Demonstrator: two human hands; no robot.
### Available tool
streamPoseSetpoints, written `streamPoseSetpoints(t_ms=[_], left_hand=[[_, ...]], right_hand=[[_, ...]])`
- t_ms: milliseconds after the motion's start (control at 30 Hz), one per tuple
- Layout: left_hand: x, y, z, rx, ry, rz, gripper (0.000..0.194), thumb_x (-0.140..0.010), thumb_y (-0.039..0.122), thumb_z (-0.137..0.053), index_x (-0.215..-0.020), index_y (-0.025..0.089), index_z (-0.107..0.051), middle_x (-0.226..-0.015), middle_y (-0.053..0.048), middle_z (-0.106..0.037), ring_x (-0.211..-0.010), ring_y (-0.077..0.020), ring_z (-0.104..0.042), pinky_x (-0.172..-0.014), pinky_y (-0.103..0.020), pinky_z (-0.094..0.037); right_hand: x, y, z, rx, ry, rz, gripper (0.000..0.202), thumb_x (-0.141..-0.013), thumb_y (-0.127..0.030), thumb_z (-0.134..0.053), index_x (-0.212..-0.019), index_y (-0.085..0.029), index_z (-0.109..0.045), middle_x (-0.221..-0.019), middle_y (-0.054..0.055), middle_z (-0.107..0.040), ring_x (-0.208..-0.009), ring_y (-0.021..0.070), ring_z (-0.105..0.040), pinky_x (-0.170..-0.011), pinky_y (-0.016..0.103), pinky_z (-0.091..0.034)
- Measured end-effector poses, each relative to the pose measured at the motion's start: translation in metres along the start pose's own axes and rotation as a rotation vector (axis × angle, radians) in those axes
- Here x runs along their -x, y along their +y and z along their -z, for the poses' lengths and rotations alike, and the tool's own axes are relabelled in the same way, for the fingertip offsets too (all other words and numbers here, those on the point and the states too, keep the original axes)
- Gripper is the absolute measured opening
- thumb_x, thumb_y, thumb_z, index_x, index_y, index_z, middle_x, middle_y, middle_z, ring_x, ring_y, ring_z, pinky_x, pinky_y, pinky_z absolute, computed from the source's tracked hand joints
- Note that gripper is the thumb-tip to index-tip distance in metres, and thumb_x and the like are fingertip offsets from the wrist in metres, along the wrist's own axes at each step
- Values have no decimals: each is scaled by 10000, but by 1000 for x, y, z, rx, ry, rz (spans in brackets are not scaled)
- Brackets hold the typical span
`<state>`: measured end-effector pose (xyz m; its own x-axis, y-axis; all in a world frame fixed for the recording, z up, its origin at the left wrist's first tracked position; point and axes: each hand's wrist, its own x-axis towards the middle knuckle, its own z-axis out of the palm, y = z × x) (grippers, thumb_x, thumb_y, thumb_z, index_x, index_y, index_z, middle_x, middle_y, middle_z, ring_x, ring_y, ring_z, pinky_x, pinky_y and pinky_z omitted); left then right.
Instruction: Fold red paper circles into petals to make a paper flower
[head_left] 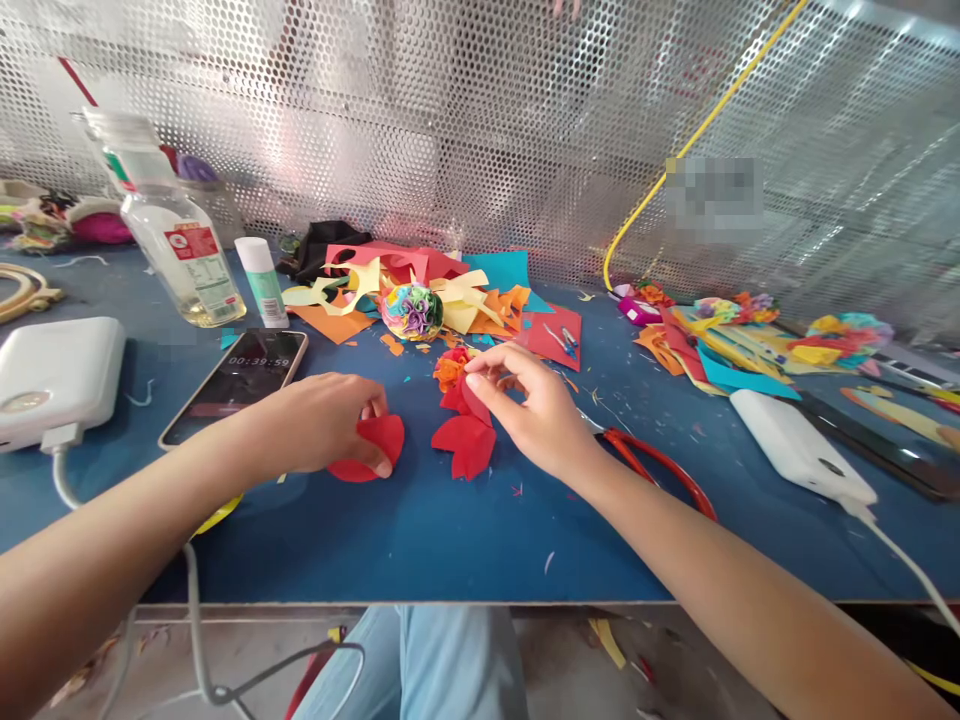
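Note:
My left hand (337,425) is closed on a rounded red paper piece (384,432) just above the blue table, thumb lying over the paper and the other fingers curled behind it. My right hand (534,410) pinches a red paper petal (474,400) between thumb and fingertips. Right beside those fingertips is an orange and red paper flower (450,372). Below it, a cut red paper piece with pointed lobes (465,447) rests on the table. Red-handled scissors (664,460) lie partly hidden by my right forearm.
Coloured paper scraps (337,322) and a ball of paper roses (412,311) lie at the back. To the left are a phone (240,385), a glue stick (262,283), a clear bottle (184,250) and a white power bank (64,375). Another power bank (802,445) is at right.

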<state>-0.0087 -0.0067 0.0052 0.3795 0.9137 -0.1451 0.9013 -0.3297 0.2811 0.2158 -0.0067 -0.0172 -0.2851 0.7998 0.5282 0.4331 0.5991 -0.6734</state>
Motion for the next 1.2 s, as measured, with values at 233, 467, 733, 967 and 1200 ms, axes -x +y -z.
streamPoseSetpoints(t_ms=[233, 467, 733, 967, 1200], left_hand=[[-1, 19, 1, 475, 231, -184, 221, -727, 418, -593, -777, 214, -665, -815, -15, -666, -772, -188, -586, -701, -290, -441], [-1, 29, -5, 977, 301, -204, 227, -682, 314, -690, -863, 182, -651, -798, -18, -659, -657, -132, -583, -592, -248, -468], [0, 35, -9, 1163, 328, -194, 185, -653, 250, -733, -780, 154, -640, -738, 0, -645, -635, -102, -595, -599, -210, -515], [0, 38, -11, 1393, 148, -234, 360, -660, 250, -739, -996, 172, -635, -1003, -70, -661, -837, -175, -633, -649, -241, -550], [-2, 36, -13, 1340, 194, -136, 409, -744, 237, -672, -1136, 177, -573, -794, -22, -724, -687, -116, -654, -664, -200, -534]], right_hand=[[7, -12, -2, -76, -200, -27, 230, -782, -367, -616, -935, -203, -566, -812, 5, -600, -690, 119, -553, -646, 252, -466], [10, -21, -5, -163, -247, -146, 417, -738, -439, -645, -1080, -227, -535, -1009, 27, -625, -838, 162, -594, -737, 286, -480], [8, -21, -1, -108, -43, -23, 242, -777, -364, -627, -954, -210, -566, -855, 0, -616, -741, 127, -571, -641, 225, -459], [5, -11, 6, 262, 230, 565, 96, -790, -128, -611, -805, -216, -646, -806, 13, -627, -775, 146, -567, -718, 306, -460], [5, -15, 2, 296, 76, 515, 119, -781, -246, -642, -893, -214, -667, -1101, 74, -597, -1054, 206, -516, -925, 397, -407]])
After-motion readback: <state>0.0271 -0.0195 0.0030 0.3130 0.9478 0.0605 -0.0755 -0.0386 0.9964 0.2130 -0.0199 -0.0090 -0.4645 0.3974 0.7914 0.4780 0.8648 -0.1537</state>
